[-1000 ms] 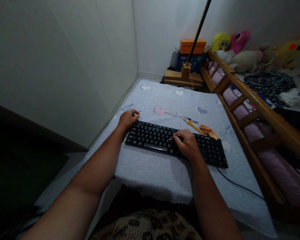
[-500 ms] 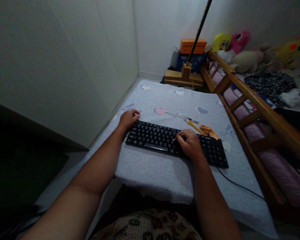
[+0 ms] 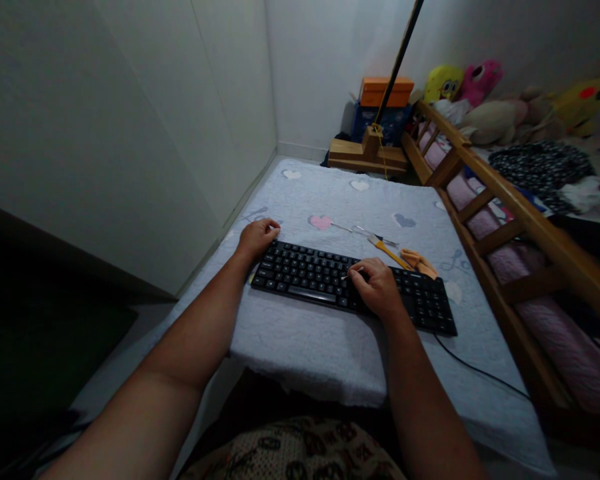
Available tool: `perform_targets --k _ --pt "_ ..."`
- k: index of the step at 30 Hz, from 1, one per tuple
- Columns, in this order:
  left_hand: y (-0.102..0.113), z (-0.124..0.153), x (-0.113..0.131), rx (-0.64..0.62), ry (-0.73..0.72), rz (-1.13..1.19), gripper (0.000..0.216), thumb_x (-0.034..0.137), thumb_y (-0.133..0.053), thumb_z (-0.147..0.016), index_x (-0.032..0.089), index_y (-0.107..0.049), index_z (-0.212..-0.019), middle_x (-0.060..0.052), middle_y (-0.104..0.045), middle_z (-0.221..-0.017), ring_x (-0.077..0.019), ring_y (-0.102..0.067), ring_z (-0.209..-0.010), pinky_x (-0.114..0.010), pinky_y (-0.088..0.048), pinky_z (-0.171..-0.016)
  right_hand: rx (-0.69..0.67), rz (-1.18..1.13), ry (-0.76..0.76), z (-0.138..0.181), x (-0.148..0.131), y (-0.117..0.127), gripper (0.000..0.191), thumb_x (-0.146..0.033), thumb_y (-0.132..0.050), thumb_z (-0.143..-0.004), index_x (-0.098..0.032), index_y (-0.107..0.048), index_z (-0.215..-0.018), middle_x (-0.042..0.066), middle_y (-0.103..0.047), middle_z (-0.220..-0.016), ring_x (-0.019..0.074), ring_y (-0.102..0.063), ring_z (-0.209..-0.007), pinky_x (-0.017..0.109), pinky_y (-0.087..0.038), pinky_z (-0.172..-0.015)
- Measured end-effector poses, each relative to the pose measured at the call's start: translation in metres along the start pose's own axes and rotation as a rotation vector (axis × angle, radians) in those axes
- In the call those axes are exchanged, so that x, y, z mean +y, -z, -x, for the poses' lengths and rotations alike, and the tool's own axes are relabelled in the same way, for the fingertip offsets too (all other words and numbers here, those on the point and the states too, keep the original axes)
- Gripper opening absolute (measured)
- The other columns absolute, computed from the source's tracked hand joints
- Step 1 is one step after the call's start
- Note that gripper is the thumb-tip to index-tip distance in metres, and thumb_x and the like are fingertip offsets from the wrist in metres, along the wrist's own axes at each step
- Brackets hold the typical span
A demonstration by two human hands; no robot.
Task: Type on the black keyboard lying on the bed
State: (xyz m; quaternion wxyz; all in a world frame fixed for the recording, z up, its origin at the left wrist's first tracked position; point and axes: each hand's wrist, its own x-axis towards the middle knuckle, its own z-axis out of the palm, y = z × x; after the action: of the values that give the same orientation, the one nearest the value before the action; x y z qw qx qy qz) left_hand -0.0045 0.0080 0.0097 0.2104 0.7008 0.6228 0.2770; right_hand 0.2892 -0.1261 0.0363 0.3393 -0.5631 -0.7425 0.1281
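A black keyboard (image 3: 310,275) lies across the cloth-covered table. At its upper left corner rests my left hand (image 3: 258,239), fingers curled in against the keyboard's edge. My right hand (image 3: 377,285) is over the keys right of the middle, pinching a thin white cotton swab (image 3: 346,277) whose tip points left onto the keys. Behind the keyboard lie a yellow-handled brush (image 3: 391,253), a crumpled orange-tan cloth (image 3: 419,263), another thin white stick (image 3: 341,227) and a slim clear tool (image 3: 361,231).
Pale blue cloth with hearts covers the table (image 3: 300,333). The keyboard's cable (image 3: 483,371) runs off to the right. A wooden bed rail (image 3: 520,197) borders the right side, with plush toys behind it. A white panel wall (image 3: 180,120) stands left; a wooden stand (image 3: 367,157) is beyond the table.
My right hand has shifted slightly left over the keys, carrying the cotton swab's tip with it. My left hand stays at the keyboard's corner.
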Motion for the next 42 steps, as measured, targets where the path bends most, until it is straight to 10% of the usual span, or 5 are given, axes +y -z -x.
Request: perform_targets --k 42 --pt "0.0009 0.0011 0.0026 -0.007 0.015 -0.014 0.033 0.038 -0.051 -0.080 0.018 -0.071 -0.097 -0.003 -0.064 -0.076 -0.0166 -0.055 -0.071 -0.028 -0.037 -0.063 -0.023 0.013 0.019 0.0004 -0.0074 -0.0023 0.015 -0.021 -0.054 -0.086 -0.022 -0.065 -0.077 0.004 -0.069 -0.082 0.0224 -0.057 -0.087 0.039 -0.039 -0.085"
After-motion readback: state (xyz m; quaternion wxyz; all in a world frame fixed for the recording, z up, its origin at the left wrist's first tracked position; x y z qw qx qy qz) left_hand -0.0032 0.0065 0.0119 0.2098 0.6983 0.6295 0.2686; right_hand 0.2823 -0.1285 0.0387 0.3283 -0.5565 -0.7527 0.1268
